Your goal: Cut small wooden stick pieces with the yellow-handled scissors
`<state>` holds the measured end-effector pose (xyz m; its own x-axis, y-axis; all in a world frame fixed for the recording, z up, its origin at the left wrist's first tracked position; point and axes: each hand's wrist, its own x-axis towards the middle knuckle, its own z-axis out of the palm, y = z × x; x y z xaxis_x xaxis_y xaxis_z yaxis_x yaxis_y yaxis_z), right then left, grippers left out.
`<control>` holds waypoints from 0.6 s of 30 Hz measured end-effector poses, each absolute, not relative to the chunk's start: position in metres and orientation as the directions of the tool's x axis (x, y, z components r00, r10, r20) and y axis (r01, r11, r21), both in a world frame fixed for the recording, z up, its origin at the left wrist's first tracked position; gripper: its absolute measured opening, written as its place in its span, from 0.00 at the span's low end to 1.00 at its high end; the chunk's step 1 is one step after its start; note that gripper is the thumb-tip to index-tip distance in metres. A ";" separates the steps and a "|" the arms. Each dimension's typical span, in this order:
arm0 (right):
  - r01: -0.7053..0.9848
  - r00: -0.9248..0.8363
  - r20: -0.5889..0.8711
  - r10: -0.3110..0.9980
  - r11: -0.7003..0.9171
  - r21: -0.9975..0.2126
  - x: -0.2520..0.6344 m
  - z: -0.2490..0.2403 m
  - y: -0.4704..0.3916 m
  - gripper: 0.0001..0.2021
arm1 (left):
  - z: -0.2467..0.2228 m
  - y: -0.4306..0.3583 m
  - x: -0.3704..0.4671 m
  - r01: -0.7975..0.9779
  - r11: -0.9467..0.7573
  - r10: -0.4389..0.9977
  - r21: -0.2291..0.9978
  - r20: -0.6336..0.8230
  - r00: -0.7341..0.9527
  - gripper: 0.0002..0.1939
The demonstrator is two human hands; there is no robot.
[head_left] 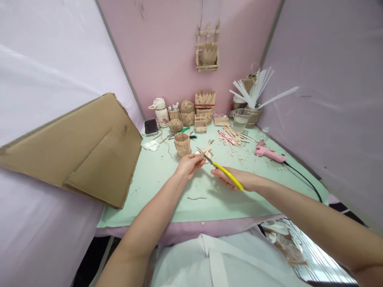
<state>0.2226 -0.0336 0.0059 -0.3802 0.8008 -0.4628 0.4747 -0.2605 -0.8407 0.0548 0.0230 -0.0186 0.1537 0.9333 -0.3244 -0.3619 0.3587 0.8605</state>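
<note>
My right hand (229, 179) is wrapped round a pair of scissors (227, 173) with yellow handles, their metal blades pointing up and to the left. Close to the blades, my left hand (190, 165) is closed in a pinch; whatever lies between its fingertips is too small to make out. Behind the blades lies a pale round wooden piece (207, 159), partly hidden, with small wooden bits on it. A small round holder made of wooden sticks (182, 144) stands upright just beyond my left hand. On the cloth in front of me lies a short piece of twine (196, 198).
A pink glue gun (269, 153) with a black cord rests at the right, near loose wooden sticks (235, 135) and a clear cup (240, 120). Twine balls (176, 125), a white bottle (162, 113) and a phone (151, 126) stand or lie behind. Cardboard (89, 147) leans at left.
</note>
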 end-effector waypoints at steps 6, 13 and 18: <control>0.488 -0.343 -0.532 0.774 -0.337 -0.805 0.223 0.006 -0.036 0.26 | -0.021 0.026 0.056 -0.371 0.478 0.878 0.796 -0.425 0.218 0.05; 0.447 -0.355 -0.561 0.747 -0.392 -0.804 0.227 -0.006 -0.032 0.26 | -0.025 0.031 0.056 -0.378 0.549 0.836 0.746 -0.492 0.242 0.04; 0.473 -0.317 -0.570 0.758 -0.395 -0.788 0.225 -0.010 -0.028 0.27 | -0.029 0.037 0.056 -0.370 0.570 0.822 0.734 -0.520 0.233 0.03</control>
<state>0.2246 -0.0280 -0.0101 -0.3168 0.7581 -0.5700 0.4732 -0.3946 -0.7877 0.0559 0.0371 -0.0290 0.2328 0.8216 -0.5203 -0.3701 0.5696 0.7338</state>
